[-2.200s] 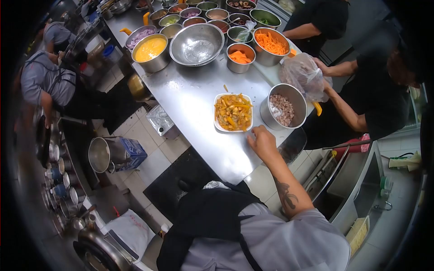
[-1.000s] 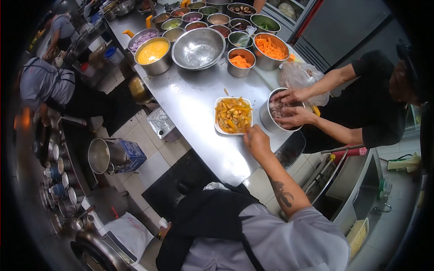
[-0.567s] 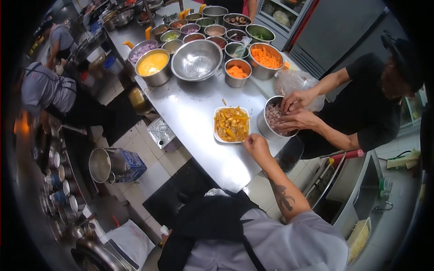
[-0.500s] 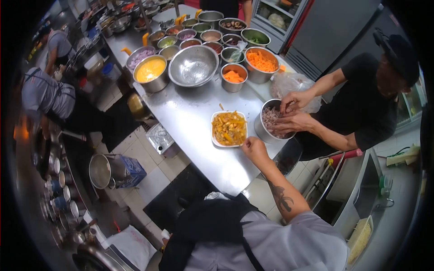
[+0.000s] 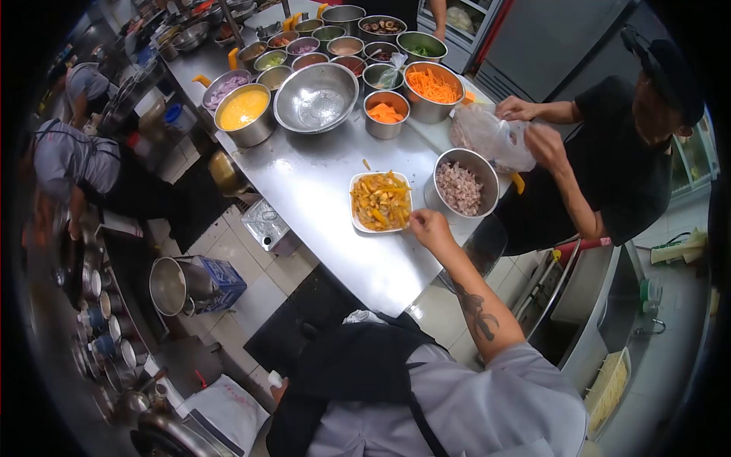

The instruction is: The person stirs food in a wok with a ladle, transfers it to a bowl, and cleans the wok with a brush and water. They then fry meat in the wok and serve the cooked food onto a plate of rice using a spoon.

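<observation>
A square white dish of yellow-orange strips in sauce sits on the steel table. My right hand is closed, its pinched fingertips right at the dish's right rim; I cannot tell what is in them. Just beyond that hand stands a steel pot of chopped pinkish meat. Low beside my apron, my left hand shows only in part, closed around a small white thing. The rest of it is hidden behind my body.
Across the table a co-worker handles a clear plastic bag. A wide steel bowl, a pot of yellow liquid, shredded carrot and several ingredient pots crowd the far end. Other people work at left.
The co-worker's hands have left the meat pot and now hold the plastic bag. My right hand stays at the dish's rim. The whole view has shifted slightly.
</observation>
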Motion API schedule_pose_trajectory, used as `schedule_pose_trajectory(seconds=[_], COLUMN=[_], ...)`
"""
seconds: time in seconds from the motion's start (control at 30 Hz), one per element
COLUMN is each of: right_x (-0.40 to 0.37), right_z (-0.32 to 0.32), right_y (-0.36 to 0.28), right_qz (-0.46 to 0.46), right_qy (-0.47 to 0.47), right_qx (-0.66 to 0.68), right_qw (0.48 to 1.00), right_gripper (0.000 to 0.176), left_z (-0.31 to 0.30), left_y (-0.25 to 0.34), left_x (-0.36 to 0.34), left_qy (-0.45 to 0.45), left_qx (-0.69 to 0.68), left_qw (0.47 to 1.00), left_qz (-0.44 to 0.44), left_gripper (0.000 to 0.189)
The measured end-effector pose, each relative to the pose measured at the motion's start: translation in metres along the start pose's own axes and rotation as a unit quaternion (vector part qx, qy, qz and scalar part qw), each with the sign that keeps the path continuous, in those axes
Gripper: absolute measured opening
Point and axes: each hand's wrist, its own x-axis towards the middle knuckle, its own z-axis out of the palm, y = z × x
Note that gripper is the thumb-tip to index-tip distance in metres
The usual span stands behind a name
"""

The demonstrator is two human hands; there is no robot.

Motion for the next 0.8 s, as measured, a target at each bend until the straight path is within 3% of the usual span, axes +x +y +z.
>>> schedule_pose_trajectory(seconds=[0.07, 0.17, 0.37, 0.47, 0.67, 0.8], right_x=[-0.003, -0.006, -0.004, -0.001, 0.010, 0.019], right_z=[-0.002, 0.004, 0.004, -0.005, -0.035, -0.050], right_y=[-0.012, -0.012, -0.018, -0.026, -0.052, -0.068], right_qz=[0.026, -0.036, -0.057, 0.035, 0.100, 0.047], right_qy=[-0.022, -0.015, -0.007, -0.046, -0.078, -0.099], right_qx=[0.011, -0.060, -0.119, -0.040, 0.110, 0.181], right_qw=[0.999, 0.997, 0.991, 0.998, 0.986, 0.977], right_gripper=[0.015, 0.016, 0.015, 0.013, 0.014, 0.012], left_z=[-0.002, -0.004, -0.003, -0.003, 0.002, 0.007], left_y=[-0.001, -0.003, -0.006, -0.008, -0.009, -0.011], left_x=[0.001, 0.000, 0.000, 0.000, 0.003, 0.007], left_qy=[-0.001, -0.001, -0.002, -0.003, -0.002, 0.000], left_qx=[0.001, 0.003, 0.001, -0.001, -0.012, -0.016], left_qw=[1.000, 1.000, 1.000, 1.000, 1.000, 1.000], left_qz=[0.000, -0.002, -0.008, -0.010, -0.012, -0.010], left_gripper=[0.060, 0.060, 0.061, 0.061, 0.061, 0.061])
